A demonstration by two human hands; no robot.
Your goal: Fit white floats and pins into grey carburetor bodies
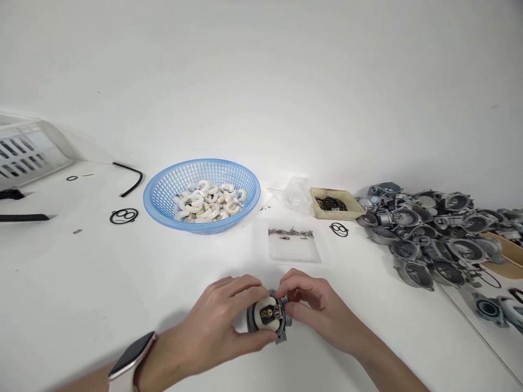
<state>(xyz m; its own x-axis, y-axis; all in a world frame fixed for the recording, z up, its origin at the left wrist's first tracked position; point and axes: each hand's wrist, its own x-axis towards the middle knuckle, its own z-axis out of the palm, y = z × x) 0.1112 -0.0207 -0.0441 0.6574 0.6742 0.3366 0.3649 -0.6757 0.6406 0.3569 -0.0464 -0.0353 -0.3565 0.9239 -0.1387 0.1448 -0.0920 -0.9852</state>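
A grey metal carburetor body is at the front middle of the table, its open side facing up. Inside it sits a white C-shaped float around brass jets. My left hand grips the body from the left, thumb at the near edge and fingers at the far edge. On the right, my right hand has thumb and index finger bent together at the rim, beside the float's hinge. Whatever is between those fingertips is too small to make out.
Behind stands a blue basket of white floats. A clear tray holds small metal parts; a cream tray holds black rings. Black gaskets lie at left. Many carburetor bodies are heaped at right. A white crate stands far left.
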